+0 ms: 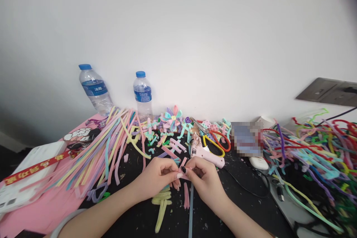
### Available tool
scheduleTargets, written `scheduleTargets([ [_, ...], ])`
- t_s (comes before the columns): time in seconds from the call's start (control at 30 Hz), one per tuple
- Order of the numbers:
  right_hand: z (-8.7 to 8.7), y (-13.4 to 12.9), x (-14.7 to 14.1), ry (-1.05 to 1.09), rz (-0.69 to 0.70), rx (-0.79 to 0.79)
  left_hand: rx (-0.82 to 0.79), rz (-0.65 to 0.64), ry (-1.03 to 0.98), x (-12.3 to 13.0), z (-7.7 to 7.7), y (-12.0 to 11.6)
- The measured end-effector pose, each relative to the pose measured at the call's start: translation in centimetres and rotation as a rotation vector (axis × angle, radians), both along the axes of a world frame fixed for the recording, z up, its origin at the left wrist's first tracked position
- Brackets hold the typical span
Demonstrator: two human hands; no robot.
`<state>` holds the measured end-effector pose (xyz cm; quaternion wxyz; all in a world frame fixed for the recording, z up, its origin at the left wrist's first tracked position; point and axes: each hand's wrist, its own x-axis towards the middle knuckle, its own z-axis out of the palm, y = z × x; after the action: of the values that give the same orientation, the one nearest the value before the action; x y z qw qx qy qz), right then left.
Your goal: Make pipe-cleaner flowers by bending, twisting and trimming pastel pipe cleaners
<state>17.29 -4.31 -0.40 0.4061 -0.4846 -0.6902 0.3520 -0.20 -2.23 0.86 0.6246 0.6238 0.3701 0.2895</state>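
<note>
My left hand (158, 179) and my right hand (205, 181) meet over the black tabletop. Their fingertips pinch a short pink pipe cleaner (183, 162), mostly hidden by the fingers. Just below them lie cut yellow-green pipe cleaner pieces (160, 212) and a few pink pieces (186, 196). A long translucent stick (191, 214), like a glue stick, runs toward me beside the pink ones. Beyond my right hand rests a pink glue gun (206, 155), with scissors (213, 146) with yellow and red handles behind it.
Two water bottles (96, 93) (142, 95) stand by the wall. Pastel pipe cleaners (92, 148) fan out at left near a white box (41, 160). A pipe cleaner flower (173, 118) sits behind. At right are a white case (259, 163) and tangled pipe cleaners (315, 163).
</note>
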Motion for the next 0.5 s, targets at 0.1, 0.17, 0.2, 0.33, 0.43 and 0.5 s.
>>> scheduleTargets([
  [0.1, 0.11, 0.03, 0.06, 0.001, 0.006, -0.012, -0.014, -0.013, -0.011, -0.11, -0.14, -0.02],
  [0.17, 0.25, 0.07, 0.1, -0.029, 0.01, -0.004, -0.018, -0.023, -0.015, -0.17, -0.18, -0.05],
  [0.2, 0.32, 0.09, 0.11, -0.043, 0.008, 0.004, -0.017, -0.027, -0.015, -0.19, -0.19, -0.06],
  [0.33, 0.37, 0.11, 0.04, -0.035, -0.027, 0.014, -0.019, -0.044, -0.008, -0.26, -0.13, -0.17],
  [0.43, 0.28, 0.1, 0.0, 0.041, -0.057, -0.029, -0.027, -0.059, -0.012, -0.29, -0.06, -0.27],
  [0.5, 0.31, 0.14, 0.06, 0.071, -0.066, -0.046, -0.017, -0.05, -0.011, -0.32, 0.01, -0.23],
])
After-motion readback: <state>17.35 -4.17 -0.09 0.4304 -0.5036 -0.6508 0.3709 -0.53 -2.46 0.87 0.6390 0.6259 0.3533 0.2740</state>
